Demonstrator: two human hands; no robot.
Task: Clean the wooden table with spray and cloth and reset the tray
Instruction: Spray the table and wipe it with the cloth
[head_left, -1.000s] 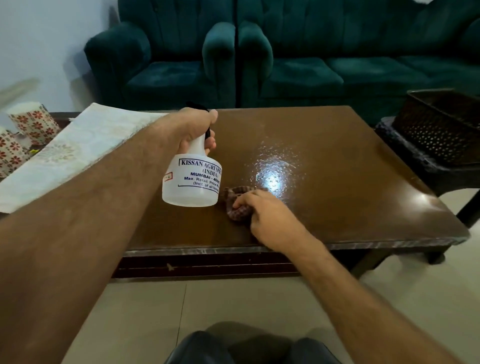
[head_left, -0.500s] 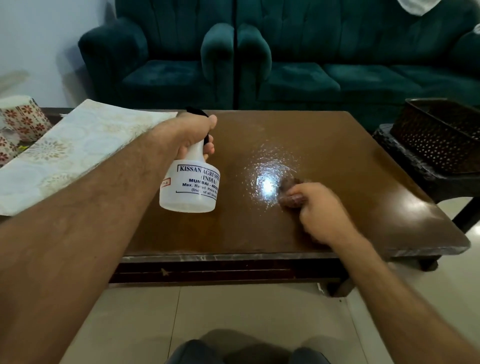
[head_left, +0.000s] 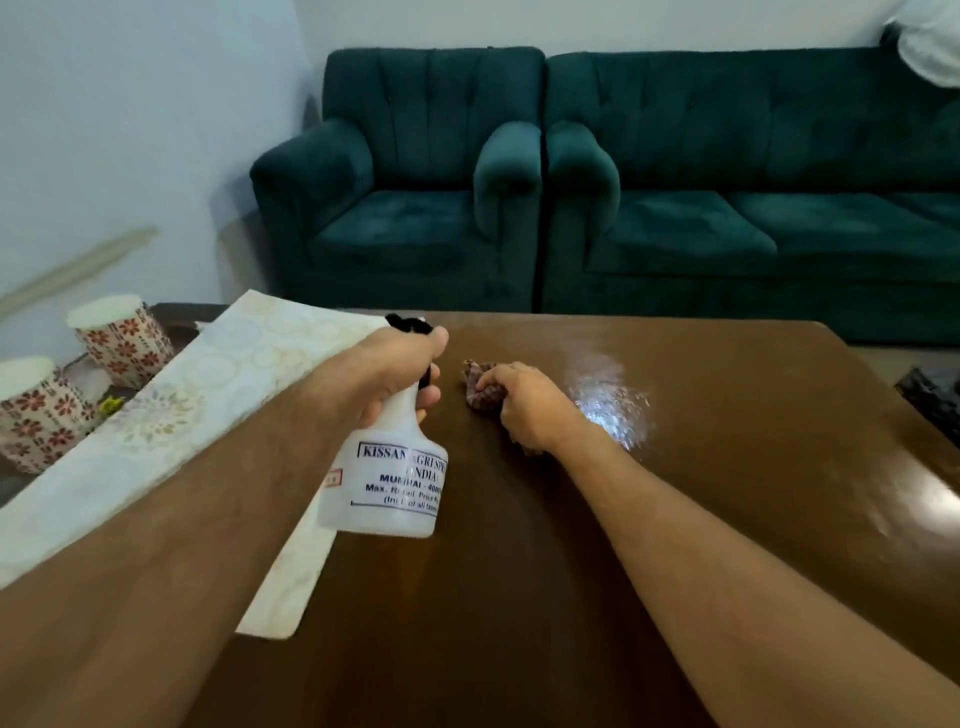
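Room: pale wall (head_left: 130, 104) behind; two dark green upholstered seats against it, one armchair (head_left: 405, 197) and one longer sofa (head_left: 753, 197), set side by side with arms touching.

Surface: one wooden table (head_left: 727, 519), glossy brown top, its far edge running in front of the seats. One wet, glistening patch (head_left: 608, 405) lies right of centre, toward the far edge. Bare wood runs from that patch to the right edge and along the near side.

Covering: one pale patterned sheet (head_left: 208, 395), laid at an angle over the table's left side, one corner reaching in toward the middle.

Containers: two floral-print cups (head_left: 122, 338), off the table's left edge beyond the sheet, both with pale tops; contents cannot be told. One translucent white spray bottle (head_left: 389, 478), printed label, black trigger head, held clear above the top just right of the sheet; fill level cannot be read.

Hands: left hand (head_left: 400, 364), fingers curled around the bottle's neck below the trigger. Right hand (head_left: 524, 405), fingers bunched on one small brownish checked cloth (head_left: 480, 387), pressing it to the wood just left of the wet patch, near the far edge.

Partial: one dark object (head_left: 930, 400) at the right edge, cut off by the view.
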